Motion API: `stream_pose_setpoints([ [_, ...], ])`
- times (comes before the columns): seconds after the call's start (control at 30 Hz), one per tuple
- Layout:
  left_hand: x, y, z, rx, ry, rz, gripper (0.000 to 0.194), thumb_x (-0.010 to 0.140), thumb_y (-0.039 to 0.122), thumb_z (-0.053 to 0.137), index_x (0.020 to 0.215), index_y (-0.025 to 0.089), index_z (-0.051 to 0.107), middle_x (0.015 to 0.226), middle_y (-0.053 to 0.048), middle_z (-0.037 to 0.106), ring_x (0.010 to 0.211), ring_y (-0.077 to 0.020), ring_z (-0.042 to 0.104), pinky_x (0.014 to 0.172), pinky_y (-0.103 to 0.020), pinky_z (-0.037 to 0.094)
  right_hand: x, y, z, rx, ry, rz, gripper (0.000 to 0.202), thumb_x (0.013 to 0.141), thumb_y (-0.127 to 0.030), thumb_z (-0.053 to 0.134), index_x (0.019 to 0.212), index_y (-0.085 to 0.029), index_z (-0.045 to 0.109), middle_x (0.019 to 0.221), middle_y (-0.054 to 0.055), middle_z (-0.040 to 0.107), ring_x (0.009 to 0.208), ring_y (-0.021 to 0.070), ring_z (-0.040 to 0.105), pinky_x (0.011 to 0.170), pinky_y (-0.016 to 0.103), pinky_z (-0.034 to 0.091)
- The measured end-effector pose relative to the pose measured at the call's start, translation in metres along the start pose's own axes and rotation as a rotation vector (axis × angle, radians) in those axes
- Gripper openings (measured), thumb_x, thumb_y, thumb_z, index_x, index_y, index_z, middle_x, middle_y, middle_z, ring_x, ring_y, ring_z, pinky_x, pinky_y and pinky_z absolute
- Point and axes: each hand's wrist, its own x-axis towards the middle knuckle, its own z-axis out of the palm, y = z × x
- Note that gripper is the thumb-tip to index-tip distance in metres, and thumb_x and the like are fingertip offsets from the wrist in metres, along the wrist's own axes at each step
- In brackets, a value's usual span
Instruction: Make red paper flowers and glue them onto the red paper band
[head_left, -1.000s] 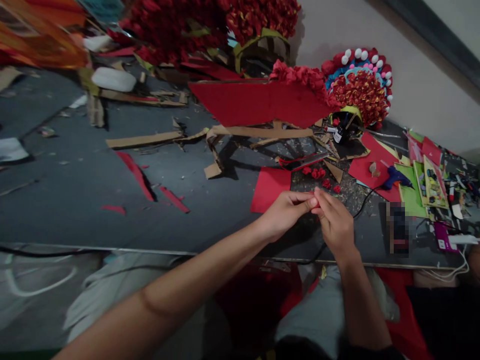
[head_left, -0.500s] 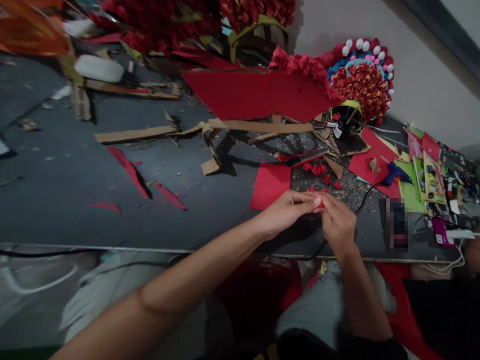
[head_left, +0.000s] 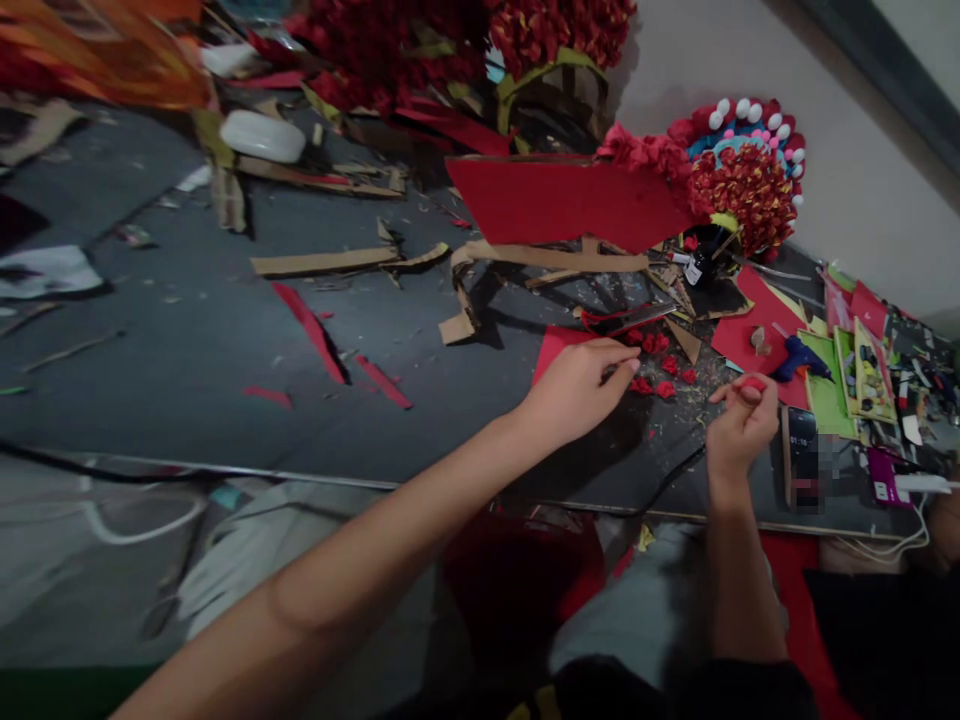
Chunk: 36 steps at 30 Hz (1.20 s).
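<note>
My right hand (head_left: 742, 430) is raised over the table beside the phone, its fingers curled around a small red paper rose (head_left: 753, 384) that shows only in part. My left hand (head_left: 581, 385) reaches over a red paper sheet (head_left: 553, 345), thumb and fingertips a little apart with nothing visible between them. Just past its fingertips lie several small red paper roses (head_left: 666, 389). A pair of scissors (head_left: 641, 320) with red handles rests right behind those fingers.
Cardboard strips (head_left: 555, 255) and a large red panel (head_left: 570, 200) lie behind. A blue glue gun (head_left: 802, 360), a phone (head_left: 799, 450) and a purple power strip (head_left: 889, 480) are at right. A flower-covered headdress (head_left: 750, 180) leans against the wall.
My hands, together on the small red piece before, have parted. The right moved right, keeping the piece; the left moved away to the left beside the roses. The view shifted leftward.
</note>
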Motion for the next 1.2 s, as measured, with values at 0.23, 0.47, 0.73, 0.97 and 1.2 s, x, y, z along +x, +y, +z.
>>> stream_pose_setpoints([
  [0.23,0.018,-0.012,0.010,0.731,-0.123,0.364,0.037,0.088,0.007,0.042,0.124,0.007,0.053,0.131,-0.014,0.053,0.126,-0.0257,0.042,0.101,-0.040,0.041,0.005,0.006,0.008,-0.217,-0.400,-0.158,0.029,0.091,-0.037,0.042,0.102,-0.020,0.063,0.088,0.006,0.058,0.086,0.0187,0.057,0.078,0.034,0.046],
  [0.47,0.028,-0.004,0.010,0.892,-0.200,0.229,0.034,0.089,0.006,0.040,0.121,0.007,0.053,0.118,-0.015,0.057,0.110,-0.0257,0.055,0.090,-0.035,0.047,0.000,0.010,0.011,-0.253,-0.641,-0.232,0.033,0.090,-0.030,0.044,0.119,-0.020,0.057,0.109,0.010,0.062,0.105,0.0220,0.054,0.093,0.040,0.042],
  [0.73,0.025,0.002,0.001,0.923,-0.165,0.046,0.027,0.088,0.007,0.039,0.102,0.010,0.062,0.106,-0.014,0.059,0.089,-0.0243,0.064,0.070,-0.031,0.052,0.016,0.012,0.023,-0.246,-0.527,-0.227,0.027,0.088,-0.030,0.048,0.105,-0.017,0.064,0.106,0.011,0.066,0.102,0.0232,0.058,0.094,0.041,0.043],
  [0.97,0.016,-0.002,0.005,0.797,-0.251,0.137,0.031,0.084,0.005,0.039,0.102,0.012,0.064,0.096,-0.011,0.062,0.086,-0.0223,0.064,0.071,-0.032,0.052,0.035,0.016,0.043,-0.251,-0.644,-0.133,0.027,0.083,-0.019,0.052,0.107,-0.017,0.064,0.108,0.010,0.067,0.102,0.0231,0.061,0.091,0.038,0.046],
  [1.2,0.005,-0.014,0.000,0.541,-0.291,0.268,0.035,0.086,0.014,0.047,0.119,0.020,0.058,0.111,-0.007,0.063,0.099,-0.0206,0.061,0.084,-0.032,0.051,0.035,0.022,0.043,-0.281,-0.645,-0.149,0.026,0.080,-0.014,0.053,0.103,-0.018,0.065,0.100,0.009,0.066,0.097,0.0241,0.059,0.088,0.039,0.045],
])
